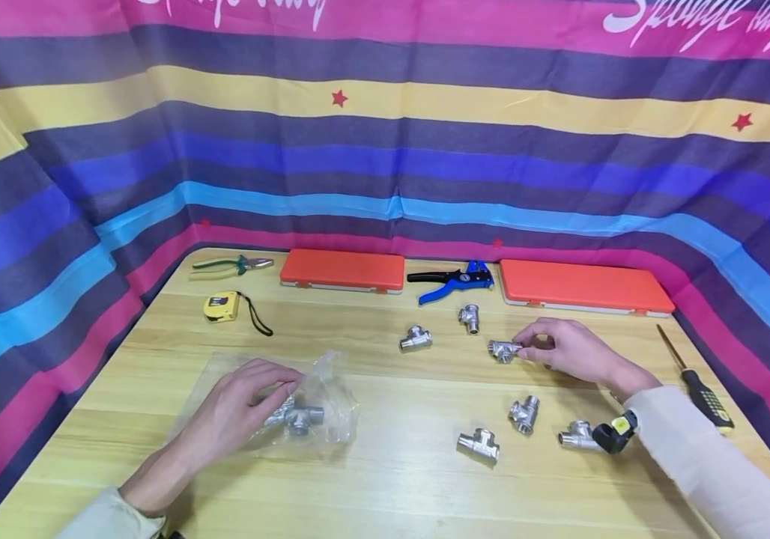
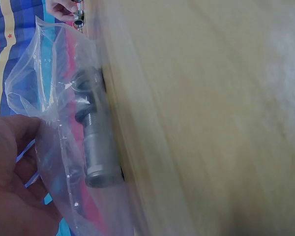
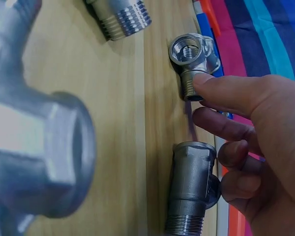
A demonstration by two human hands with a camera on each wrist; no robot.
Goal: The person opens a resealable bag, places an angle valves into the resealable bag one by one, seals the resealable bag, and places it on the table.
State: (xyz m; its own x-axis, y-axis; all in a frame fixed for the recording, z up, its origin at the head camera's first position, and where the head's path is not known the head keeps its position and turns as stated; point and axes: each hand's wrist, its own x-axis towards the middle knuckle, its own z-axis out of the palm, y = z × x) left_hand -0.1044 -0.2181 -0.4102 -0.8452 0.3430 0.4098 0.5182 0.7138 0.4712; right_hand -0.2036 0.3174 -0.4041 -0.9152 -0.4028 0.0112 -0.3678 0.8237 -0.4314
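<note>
My left hand (image 1: 243, 400) pinches the upper edge of a clear plastic bag (image 1: 338, 408) lying on the table. Inside the bag are metal tee fittings (image 1: 300, 418); the left wrist view shows them (image 2: 99, 147) through the film. Over on the right, my right hand (image 1: 570, 348) has thumb and forefinger on the threaded end of a metal tee pipe fitting (image 1: 502, 350). In the right wrist view that tee (image 3: 194, 54) has one open threaded mouth turned to the camera. A further tee (image 3: 191, 189) lies beside the curled lower fingers, mostly hidden by the hand in the head view.
Several loose tees, among them one at the front (image 1: 479, 445), lie around the right hand. Along the back are pliers (image 1: 240, 264), two red cases (image 1: 342, 269) and a blue-black wire stripper (image 1: 455, 281). A yellow tape measure (image 1: 222, 307) sits left, a screwdriver (image 1: 705, 397) right.
</note>
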